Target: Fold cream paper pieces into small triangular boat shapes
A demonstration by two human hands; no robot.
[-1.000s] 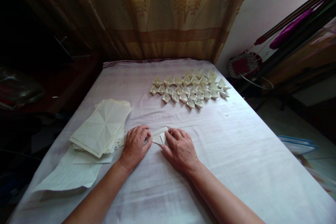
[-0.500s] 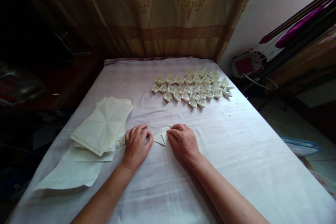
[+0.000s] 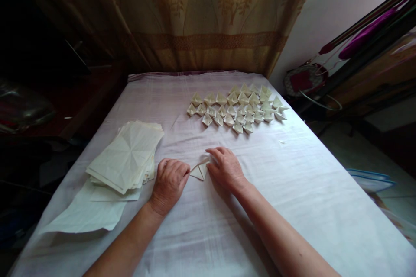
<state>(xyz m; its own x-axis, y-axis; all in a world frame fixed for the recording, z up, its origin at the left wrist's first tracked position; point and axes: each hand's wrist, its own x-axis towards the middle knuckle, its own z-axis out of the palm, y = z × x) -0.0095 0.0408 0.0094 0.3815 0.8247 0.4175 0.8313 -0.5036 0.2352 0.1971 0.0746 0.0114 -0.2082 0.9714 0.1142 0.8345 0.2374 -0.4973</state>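
Note:
A small folded piece of pale paper point(image 3: 199, 172), roughly triangular with a crease line, lies on the sheet-covered table between my hands. My left hand point(image 3: 170, 181) pinches its left corner, with the fingers curled in. At its right edge is my right hand point(image 3: 225, 166), thumb low by the paper and fingers stretched out above, a gap between them. One upper layer of the paper looks lifted slightly. Farther back on the right sit several folded paper boats point(image 3: 232, 110) in close rows.
A stack of creased paper squares point(image 3: 125, 156) rests at the left, over a larger loose sheet point(image 3: 87, 212). Beyond the table point(image 3: 156, 99) hangs a gold curtain point(image 3: 201, 13). A round bag point(image 3: 305, 78) is past the right edge.
My right hand has loosened, its fingers lifting apart from the thumb. My left hand has closed tighter on the paper's left corner, and the paper's upper layer has risen a little.

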